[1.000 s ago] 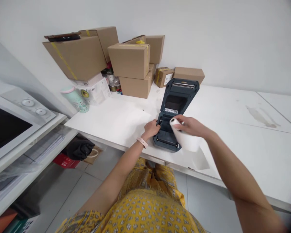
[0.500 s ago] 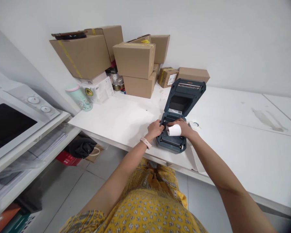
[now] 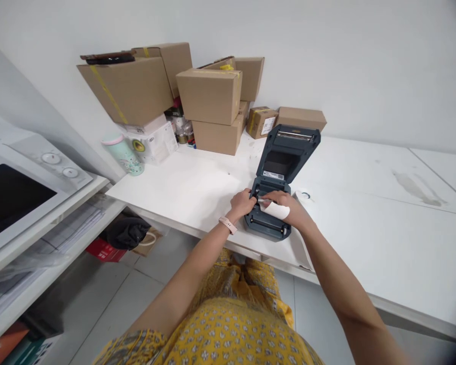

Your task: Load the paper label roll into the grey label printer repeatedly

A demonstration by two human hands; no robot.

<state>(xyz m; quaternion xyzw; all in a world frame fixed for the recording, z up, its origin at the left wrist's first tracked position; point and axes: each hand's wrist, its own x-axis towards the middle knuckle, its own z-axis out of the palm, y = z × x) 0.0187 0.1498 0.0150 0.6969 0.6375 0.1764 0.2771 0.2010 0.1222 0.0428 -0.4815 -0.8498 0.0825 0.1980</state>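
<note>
White paper roll, best kept level, is held in half-curled right hand; open, boxy dark-blue plastic printer is gripped by closed left hand.

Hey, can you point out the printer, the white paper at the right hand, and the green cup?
Printer (image 3: 281,162): head view, inner side of its raised lid.
White paper (image 3: 277,210): head view, its bare white surface.
Green cup (image 3: 125,157): head view, middle of its side.

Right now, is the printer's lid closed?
No, the lid stands raised at the back of the printer's base, leaving the inside exposed.
</note>
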